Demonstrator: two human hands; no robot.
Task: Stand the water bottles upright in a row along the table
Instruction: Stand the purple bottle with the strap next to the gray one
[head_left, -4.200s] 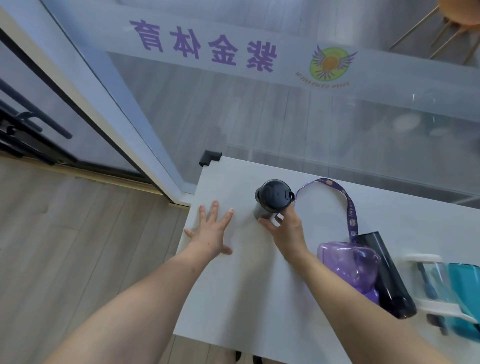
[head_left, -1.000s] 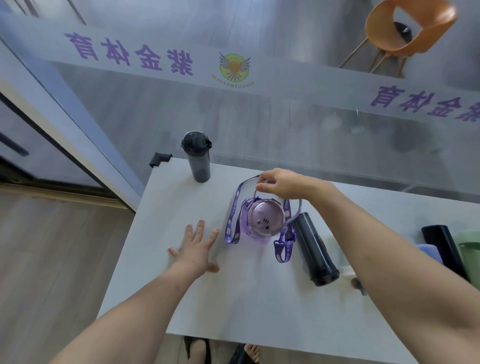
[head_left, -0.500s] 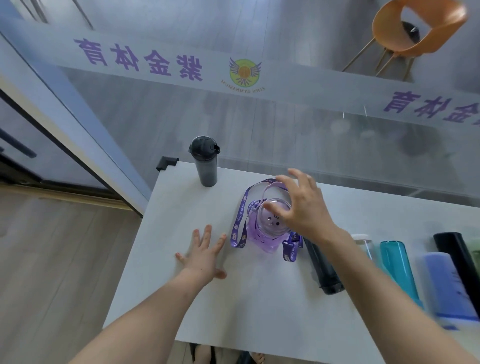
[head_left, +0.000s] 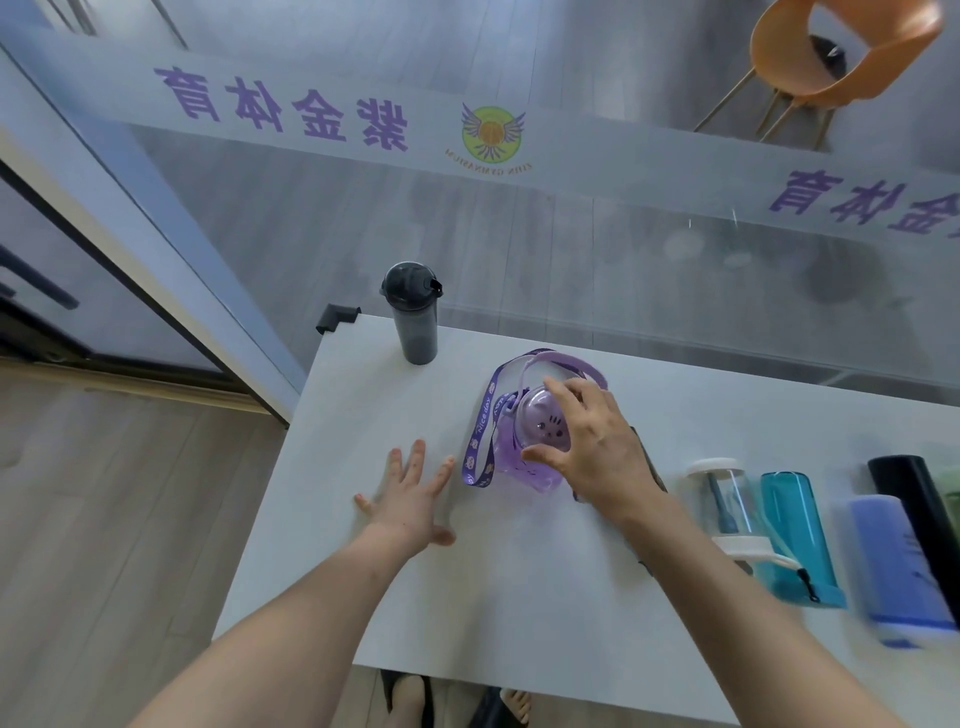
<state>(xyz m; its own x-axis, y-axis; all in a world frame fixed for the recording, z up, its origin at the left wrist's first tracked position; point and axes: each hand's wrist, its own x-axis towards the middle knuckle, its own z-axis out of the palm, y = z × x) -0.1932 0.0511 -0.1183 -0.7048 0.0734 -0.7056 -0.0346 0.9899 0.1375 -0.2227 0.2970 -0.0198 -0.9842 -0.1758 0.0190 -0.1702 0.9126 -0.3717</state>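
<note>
A dark grey bottle stands upright at the white table's far left corner. To its right a purple bottle with a cat-face lid stands upright, its purple strap draped around it. My right hand hovers at its lid with fingers spread, holding nothing. My left hand lies flat on the table, left of the purple bottle. A black bottle lies mostly hidden under my right wrist. Lying flat further right are a clear bottle, a teal bottle, a blue bottle and another black bottle.
A glass wall with purple lettering runs right behind the table's far edge. A black corner guard caps the far left corner. An orange chair stands beyond the glass. Feet in sandals show under the near edge.
My right hand let go of the purple bottle's strap, opened, and drew back beside the lid. The purple bottle now stands by itself. My left hand stayed flat on the table.
</note>
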